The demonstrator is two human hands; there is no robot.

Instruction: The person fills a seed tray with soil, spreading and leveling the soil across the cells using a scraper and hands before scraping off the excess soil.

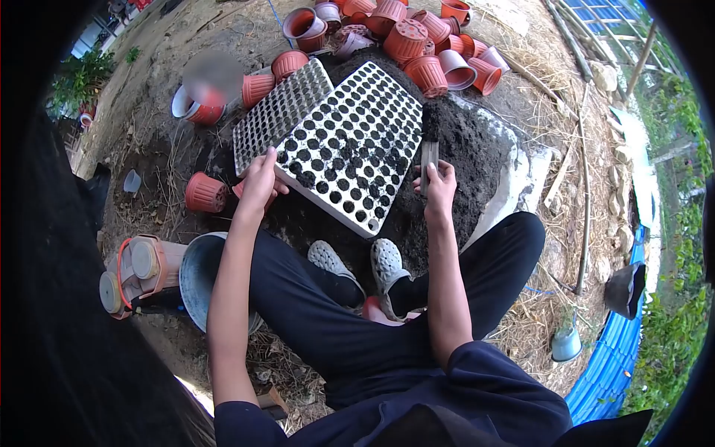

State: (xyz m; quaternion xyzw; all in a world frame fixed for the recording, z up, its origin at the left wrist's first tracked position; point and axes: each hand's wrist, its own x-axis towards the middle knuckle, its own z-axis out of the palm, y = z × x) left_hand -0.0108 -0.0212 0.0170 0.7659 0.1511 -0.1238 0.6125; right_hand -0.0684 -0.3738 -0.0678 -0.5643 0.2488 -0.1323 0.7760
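A white foam seedling tray [320, 195] lies tilted in front of me, its round cells largely filled with dark soil and loose soil scattered over the top. My left hand [258, 184] grips its left corner, thumb on the upper face and fingers around the edge. To the right of the tray, my right hand [439, 186] is closed around a flat, greyish strip [430, 153], perhaps wood or bamboo, held upright against the soil. Beneath the white tray's left side rests a second, greyer tray [279, 104] with many small holes. Dark potting soil [473, 160] is heaped beside my right hand.
Many reddish plastic pots [408, 41] are piled behind the trays. One pot [205, 193] lies left of my left hand. A large bucket [201, 276] and an orange-lidded container [141, 268] stand by my left knee. A white sheet [506, 182] lies under the soil.
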